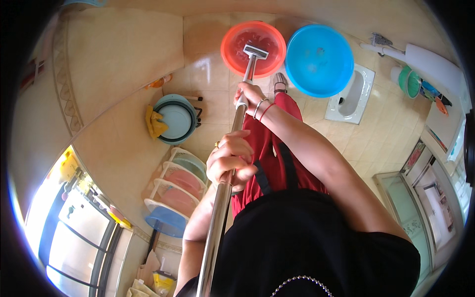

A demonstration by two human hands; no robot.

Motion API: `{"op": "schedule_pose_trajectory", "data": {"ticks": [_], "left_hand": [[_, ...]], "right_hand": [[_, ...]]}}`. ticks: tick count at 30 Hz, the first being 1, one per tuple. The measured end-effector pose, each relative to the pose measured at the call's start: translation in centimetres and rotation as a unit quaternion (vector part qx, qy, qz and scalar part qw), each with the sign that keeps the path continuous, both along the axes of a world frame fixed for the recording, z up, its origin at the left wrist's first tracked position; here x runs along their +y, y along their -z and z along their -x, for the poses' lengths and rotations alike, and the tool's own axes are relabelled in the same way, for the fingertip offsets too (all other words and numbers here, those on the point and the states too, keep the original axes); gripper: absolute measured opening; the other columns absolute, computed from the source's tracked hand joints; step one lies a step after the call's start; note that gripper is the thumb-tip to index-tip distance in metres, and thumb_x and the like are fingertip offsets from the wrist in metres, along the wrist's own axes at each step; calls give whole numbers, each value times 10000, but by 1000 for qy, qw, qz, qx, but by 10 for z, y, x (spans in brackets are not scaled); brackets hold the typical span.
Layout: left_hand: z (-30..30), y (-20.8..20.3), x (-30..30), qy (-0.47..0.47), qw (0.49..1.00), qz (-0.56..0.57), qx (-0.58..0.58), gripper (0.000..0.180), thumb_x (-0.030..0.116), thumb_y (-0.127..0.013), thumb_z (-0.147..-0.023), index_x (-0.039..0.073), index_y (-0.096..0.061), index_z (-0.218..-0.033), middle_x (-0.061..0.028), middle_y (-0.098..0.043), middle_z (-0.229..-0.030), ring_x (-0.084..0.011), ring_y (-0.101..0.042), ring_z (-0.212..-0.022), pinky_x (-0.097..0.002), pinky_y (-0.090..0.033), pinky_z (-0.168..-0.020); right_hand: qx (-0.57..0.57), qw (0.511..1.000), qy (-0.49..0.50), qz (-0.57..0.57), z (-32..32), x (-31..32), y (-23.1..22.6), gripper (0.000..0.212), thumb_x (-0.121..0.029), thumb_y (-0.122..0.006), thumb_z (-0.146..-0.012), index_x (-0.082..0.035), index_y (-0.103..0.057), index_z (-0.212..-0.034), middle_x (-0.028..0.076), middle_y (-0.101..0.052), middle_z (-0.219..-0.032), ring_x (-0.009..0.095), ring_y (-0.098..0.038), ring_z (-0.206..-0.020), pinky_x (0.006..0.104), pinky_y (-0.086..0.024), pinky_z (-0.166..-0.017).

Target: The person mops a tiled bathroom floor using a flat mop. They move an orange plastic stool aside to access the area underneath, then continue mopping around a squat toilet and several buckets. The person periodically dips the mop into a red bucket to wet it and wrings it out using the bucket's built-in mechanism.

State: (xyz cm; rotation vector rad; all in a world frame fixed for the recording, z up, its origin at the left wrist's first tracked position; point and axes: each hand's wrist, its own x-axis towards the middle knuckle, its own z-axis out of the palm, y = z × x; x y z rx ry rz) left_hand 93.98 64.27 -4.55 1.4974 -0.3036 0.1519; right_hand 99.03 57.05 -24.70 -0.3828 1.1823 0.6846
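A mop with a long shiny metal pole runs up from the lower edge of the view. My left hand, a ring on one finger, is wrapped round the middle of the pole. Farther along, my right hand grips it close to a white collar, with a bangle and a red cord at the wrist. The mop's narrow white-and-grey head is over or in the orange-red basin, which holds liquid; how deep the head sits I cannot tell. Touching or nearly touching that basin is a larger blue basin.
A white squat toilet is set in the tiled floor at right. Leftward stand stacked grey-blue basins with a yellow cloth and a tiered rack of coloured basins. My foot is beside the orange-red basin.
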Motion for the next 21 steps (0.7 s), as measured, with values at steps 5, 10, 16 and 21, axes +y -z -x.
{"op": "schedule_pose_trajectory", "data": {"ticks": [5, 10, 16, 21], "left_hand": [[-29, 40, 25, 98, 992, -74, -39, 296, 83, -735, -827, 49, -456, -733, -83, -547, -647, -257, -577, -594, -370, -517, -630], [-24, 37, 16, 14, 985, -170, 2, 261, -128, -495, -810, 45, -358, -672, -121, -539, -630, -251, -549, -532, -330, -439, -475], [-22, 38, 18, -9, 988, -154, 23, 274, -107, -499, -841, 34, -340, -668, -134, -537, -625, -258, -544, -518, -328, -446, -467], [-19, 42, 17, 0, 995, -91, 31, 286, -101, -487, -851, 40, -340, -650, -116, -510, -593, -245, -517, -507, -360, -485, -505]], "right_hand": [[-27, 999, 19, -19, -7, 7, -11, 120, -123, -533, -918, -38, -461, -873, 73, -502, -652, 206, -531, -561, 367, -472, -508], [-10, 1000, 5, 7, -14, 8, 22, 95, -91, -518, -904, -37, -445, -933, 103, -500, -684, 226, -522, -552, 394, -460, -466], [2, 1000, -13, 12, -22, 11, 72, 129, -73, -481, -910, -34, -416, -1014, 135, -495, -727, 245, -530, -556, 419, -471, -447], [-11, 999, -34, 40, -35, 5, 131, 140, -52, -496, -892, -59, -442, -1020, 130, -509, -734, 224, -533, -559, 400, -490, -460]]}}
